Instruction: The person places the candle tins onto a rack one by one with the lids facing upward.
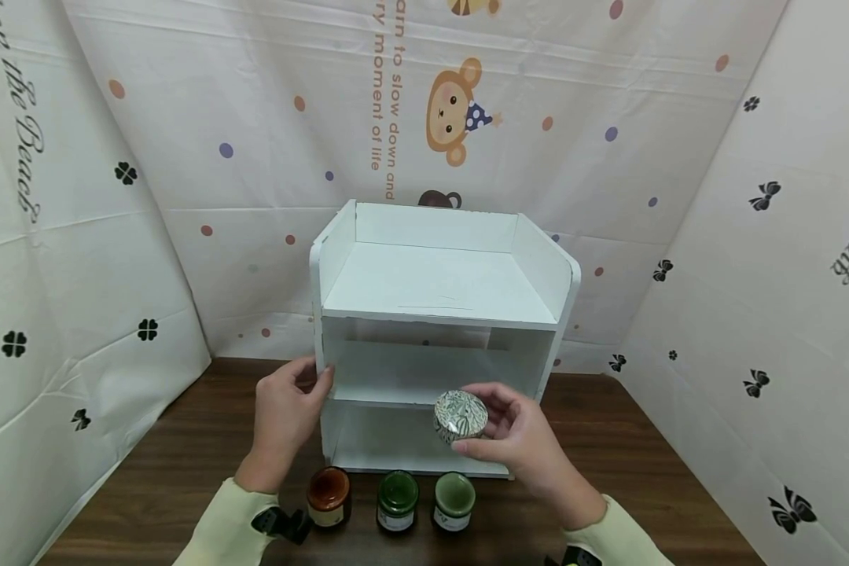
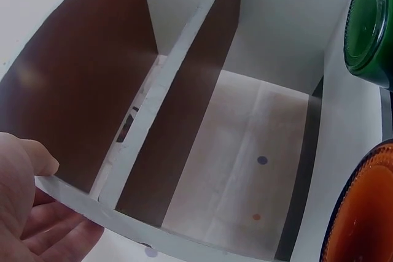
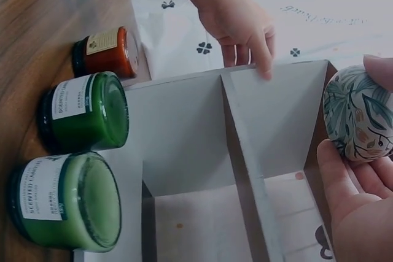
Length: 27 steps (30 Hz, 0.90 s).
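Note:
My right hand (image 1: 527,440) holds a round tin (image 1: 460,415) with a leafy pattern, pinched between thumb and fingers, in front of the white shelf unit (image 1: 439,283). In the right wrist view the tin (image 3: 359,115) shows green leaves and orange flowers on a pale ground. My left hand (image 1: 283,413) grips the front edge of the unit's left side panel, at the height of the middle compartment. The thumb is on the inside of the panel and the fingers are outside, as the left wrist view also shows.
Along the unit's front stand an amber glass jar (image 1: 328,491), a dark green jar (image 1: 398,503) and a light green jar (image 1: 455,503), bearing pale labels. Beneath everything is a dark wooden table (image 1: 226,409). Printed white cloth (image 1: 255,196) hangs behind and on both sides.

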Motion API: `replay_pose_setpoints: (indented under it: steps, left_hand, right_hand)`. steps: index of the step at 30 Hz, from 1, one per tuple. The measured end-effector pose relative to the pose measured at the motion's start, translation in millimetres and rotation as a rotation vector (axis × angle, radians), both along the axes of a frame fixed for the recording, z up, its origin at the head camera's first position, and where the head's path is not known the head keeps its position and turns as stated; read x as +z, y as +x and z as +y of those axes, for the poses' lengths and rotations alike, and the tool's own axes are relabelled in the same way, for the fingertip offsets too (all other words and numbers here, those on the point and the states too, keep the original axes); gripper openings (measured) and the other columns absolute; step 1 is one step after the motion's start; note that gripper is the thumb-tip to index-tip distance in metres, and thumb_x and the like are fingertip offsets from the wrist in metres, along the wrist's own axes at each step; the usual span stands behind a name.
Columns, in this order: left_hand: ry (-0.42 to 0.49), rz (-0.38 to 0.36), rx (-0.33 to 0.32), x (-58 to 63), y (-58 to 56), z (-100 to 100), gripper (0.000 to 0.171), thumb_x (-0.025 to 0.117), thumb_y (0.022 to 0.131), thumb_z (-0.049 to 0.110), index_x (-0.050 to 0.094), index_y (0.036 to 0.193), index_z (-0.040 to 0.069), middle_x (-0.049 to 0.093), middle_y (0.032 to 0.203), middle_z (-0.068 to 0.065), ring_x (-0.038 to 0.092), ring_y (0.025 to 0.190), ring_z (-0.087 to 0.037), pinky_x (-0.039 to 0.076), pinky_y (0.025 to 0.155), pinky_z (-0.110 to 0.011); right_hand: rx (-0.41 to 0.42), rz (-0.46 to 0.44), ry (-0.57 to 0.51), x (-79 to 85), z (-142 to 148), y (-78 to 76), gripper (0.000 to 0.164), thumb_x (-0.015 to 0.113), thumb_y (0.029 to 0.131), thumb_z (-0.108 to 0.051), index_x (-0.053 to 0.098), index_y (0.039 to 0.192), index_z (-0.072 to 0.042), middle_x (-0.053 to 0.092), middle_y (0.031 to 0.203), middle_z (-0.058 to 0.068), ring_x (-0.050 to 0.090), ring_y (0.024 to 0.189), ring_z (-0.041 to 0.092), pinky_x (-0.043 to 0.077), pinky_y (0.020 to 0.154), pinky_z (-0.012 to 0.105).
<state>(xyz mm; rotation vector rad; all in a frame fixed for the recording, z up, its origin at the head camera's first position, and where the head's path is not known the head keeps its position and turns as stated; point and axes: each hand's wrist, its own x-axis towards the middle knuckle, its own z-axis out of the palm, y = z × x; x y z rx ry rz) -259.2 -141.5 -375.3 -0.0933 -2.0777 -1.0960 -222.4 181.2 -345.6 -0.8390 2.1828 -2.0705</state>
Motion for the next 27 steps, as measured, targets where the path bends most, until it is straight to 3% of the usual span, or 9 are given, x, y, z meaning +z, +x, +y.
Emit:
replay_pose_setpoints:
  steps: [14, 27]
  left_hand:
    - [0.009, -0.013, 0.001, 1.2, 1.2, 0, 0.019, 0.075, 0.093, 0.017, 0.078, 0.106, 0.003, 0.079, 0.095, -0.016, 0.077, 0.082, -0.028, 0.064, 0.070, -0.047]
    - [0.010, -0.023, -0.005, 1.1, 0.6, 0, 0.020, 0.075, 0.093, 0.016, 0.078, 0.107, 0.002, 0.079, 0.097, -0.017, 0.077, 0.083, -0.029, 0.064, 0.071, -0.047]
  right_hand:
    - [0.050, 0.012, -0.013, 19.1, -8, -0.6, 0.065, 0.086, 0.075, 0.003, 0.057, 0.132, 0.008, 0.067, 0.124, 0.014, 0.071, 0.107, 0.019, 0.060, 0.091, 0.029]
    - [0.052, 0.004, 0.003, 26.7, -11, -2.3, 0.065, 0.086, 0.075, 0.003, 0.058, 0.133, 0.007, 0.067, 0.123, 0.013, 0.073, 0.104, 0.018, 0.061, 0.088, 0.030]
